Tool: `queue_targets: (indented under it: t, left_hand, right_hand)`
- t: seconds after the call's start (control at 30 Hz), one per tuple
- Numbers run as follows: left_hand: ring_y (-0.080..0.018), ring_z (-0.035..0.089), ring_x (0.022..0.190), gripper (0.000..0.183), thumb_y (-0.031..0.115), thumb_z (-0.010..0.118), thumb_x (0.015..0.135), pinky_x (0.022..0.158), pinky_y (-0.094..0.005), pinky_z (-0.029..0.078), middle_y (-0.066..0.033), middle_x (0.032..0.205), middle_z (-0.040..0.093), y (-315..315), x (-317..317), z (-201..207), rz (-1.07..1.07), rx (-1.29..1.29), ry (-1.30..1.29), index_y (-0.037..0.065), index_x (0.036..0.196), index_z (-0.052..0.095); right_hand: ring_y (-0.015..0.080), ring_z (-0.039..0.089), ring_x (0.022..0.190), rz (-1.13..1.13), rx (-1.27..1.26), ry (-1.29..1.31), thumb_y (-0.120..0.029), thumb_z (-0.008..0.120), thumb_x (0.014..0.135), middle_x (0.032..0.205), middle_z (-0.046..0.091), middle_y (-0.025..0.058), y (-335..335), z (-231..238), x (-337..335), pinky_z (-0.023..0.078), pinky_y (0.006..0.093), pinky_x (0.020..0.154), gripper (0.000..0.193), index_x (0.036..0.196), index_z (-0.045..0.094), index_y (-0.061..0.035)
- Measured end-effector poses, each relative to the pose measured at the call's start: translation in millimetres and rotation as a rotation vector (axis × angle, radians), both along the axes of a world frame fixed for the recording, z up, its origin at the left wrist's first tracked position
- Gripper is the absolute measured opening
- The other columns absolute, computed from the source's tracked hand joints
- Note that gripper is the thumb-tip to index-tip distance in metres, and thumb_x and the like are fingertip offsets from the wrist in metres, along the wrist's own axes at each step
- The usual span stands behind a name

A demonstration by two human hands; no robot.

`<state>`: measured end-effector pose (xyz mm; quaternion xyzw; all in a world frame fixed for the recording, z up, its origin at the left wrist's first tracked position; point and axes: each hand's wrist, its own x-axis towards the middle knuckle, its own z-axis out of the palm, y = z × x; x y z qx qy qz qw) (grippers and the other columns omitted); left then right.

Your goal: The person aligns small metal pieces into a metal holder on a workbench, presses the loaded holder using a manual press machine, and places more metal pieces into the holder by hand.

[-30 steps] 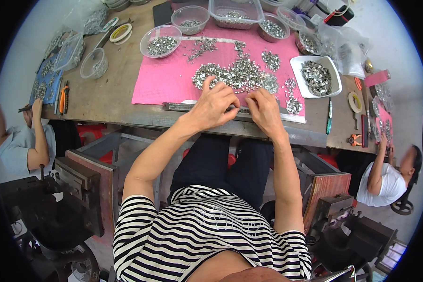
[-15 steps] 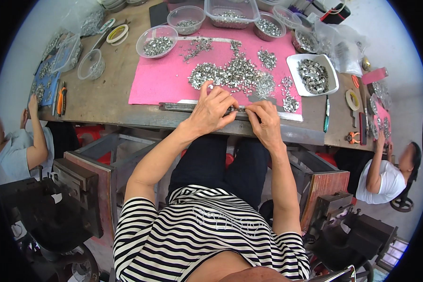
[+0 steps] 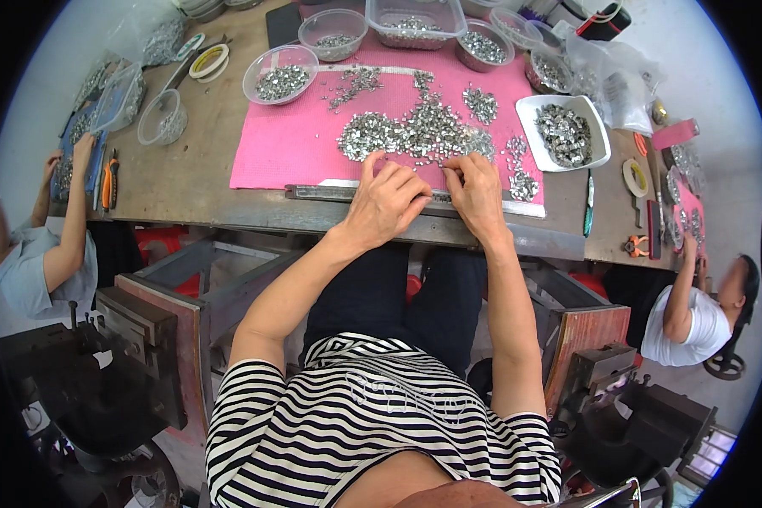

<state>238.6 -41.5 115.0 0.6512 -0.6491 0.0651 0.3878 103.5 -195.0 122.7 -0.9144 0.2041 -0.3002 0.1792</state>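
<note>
A long, narrow metal bar with a groove (image 3: 313,193) lies along the front edge of a pink mat (image 3: 267,157). Across its middle is my left hand (image 3: 385,201), fingers bent and closed on the bar, its thumb and forefinger near the groove. My right hand (image 3: 480,196) reaches past the bar to the near edge of a heap of small shiny metal pieces (image 3: 415,131). Its thumb and forefinger are pinched together there; whatever is between them is too small to make out.
Clear plastic bowls (image 3: 281,76) and a tub (image 3: 415,25) of metal pieces stand along the back. At the right are a white square dish (image 3: 563,135) and a green-handled tool (image 3: 588,203). Orange-handled pliers (image 3: 110,179) lie left. Co-workers sit at both sides.
My right hand has left the bar and moved forward to the edge of the heap. My left hand stays at the bar. The left co-worker's hands have shifted.
</note>
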Motion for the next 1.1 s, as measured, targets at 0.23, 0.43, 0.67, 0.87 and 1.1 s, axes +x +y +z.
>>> queue_targets:
  t: [0.23,0.43,0.67,0.87,1.1]
  left_hand:
    - [-0.0227,0.059,0.090,0.011,0.013,0.073,0.088,0.109,-0.0527,0.033,-0.0023,0.090,0.061,-2,-5,3,0.038,0.022,0.010,0.010,0.095,0.066]
    - [-0.0233,0.059,0.089,0.014,0.017,0.072,0.089,0.108,-0.0533,0.032,-0.0028,0.090,0.062,-4,-8,0,0.044,0.013,0.082,0.009,0.097,0.063]
    - [-0.0228,0.058,0.090,0.024,0.029,0.076,0.088,0.107,-0.0578,0.031,-0.0017,0.090,0.061,-11,-19,-3,0.148,-0.003,0.023,0.010,0.099,0.065]
    - [-0.0228,0.058,0.091,0.021,0.029,0.076,0.089,0.107,-0.0592,0.030,-0.0012,0.090,0.060,-16,-22,-4,0.178,0.037,0.029,0.013,0.097,0.066]
    - [-0.0227,0.059,0.091,0.009,0.021,0.073,0.090,0.106,-0.0560,0.029,-0.0006,0.088,0.067,-13,20,9,0.266,0.035,0.083,0.013,0.092,0.071]
  right_hand:
    - [0.0287,0.062,0.085,0.076,0.224,-0.001,-0.004,0.074,0.084,0.087,0.064,0.0095,14,15,-29,0.044,0.0398,0.078,0.009,0.093,0.070,-0.0032]
    - [0.0286,0.064,0.091,0.101,0.084,-0.063,-0.002,0.075,0.083,0.093,0.067,0.0107,25,14,-38,0.047,0.0388,0.081,0.013,0.096,0.072,-0.0035]
    - [0.0271,0.062,0.086,0.093,0.071,-0.131,-0.001,0.075,0.083,0.088,0.065,0.0082,13,6,-32,0.045,0.0401,0.078,0.013,0.096,0.074,-0.0052]
    - [0.0287,0.060,0.086,-0.024,-0.042,-0.022,-0.008,0.075,0.084,0.086,0.062,0.0077,-10,0,-4,0.043,0.0417,0.080,0.010,0.094,0.074,-0.0072]
    - [0.0292,0.060,0.090,0.011,-0.078,0.038,-0.008,0.073,0.085,0.089,0.061,0.0086,-12,-2,4,0.042,0.0416,0.082,0.008,0.092,0.070,-0.0071]
